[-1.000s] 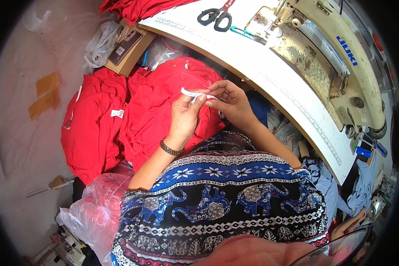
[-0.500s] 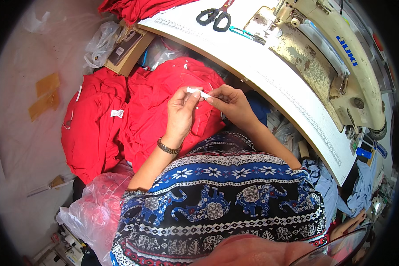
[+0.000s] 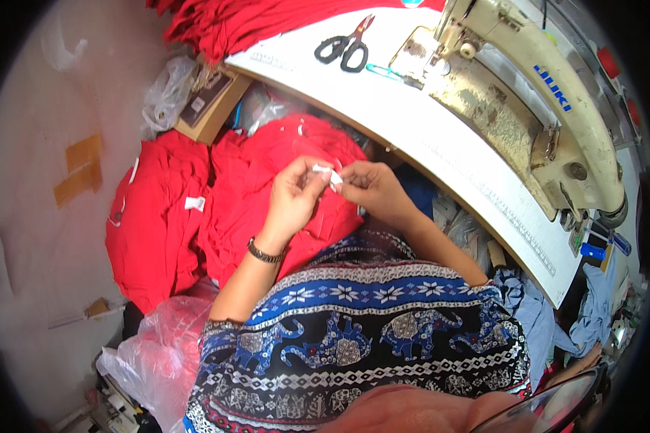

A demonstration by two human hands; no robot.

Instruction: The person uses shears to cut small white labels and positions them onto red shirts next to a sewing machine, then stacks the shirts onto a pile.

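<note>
A small white label [image 3: 335,178] is pinched between the fingertips of both hands, above the red fabric in my lap. My left hand [image 3: 294,191] grips one end, its wrist wearing a dark bracelet or watch. At the other end, my right hand [image 3: 378,193] closes thumb and fingers on it. Part of the label is hidden behind the fingers. Beneath lies a heap of red garments [image 3: 242,191], bunched up. Another white tag [image 3: 194,203] shows on the red cloth left of my hands.
A sewing machine [image 3: 516,108] stands on the white table [image 3: 404,115] at right. Black-handled scissors [image 3: 344,49] and a turquoise tool [image 3: 384,71] lie near it. More red cloth [image 3: 231,29] covers the table's far end. A cardboard box [image 3: 213,108] and plastic bag [image 3: 155,353] are at left.
The label, straight and stretched between the hands before, is now bunched or folded. Both hands sit slightly lower in the picture. My view has shifted, showing more red cloth on the table.
</note>
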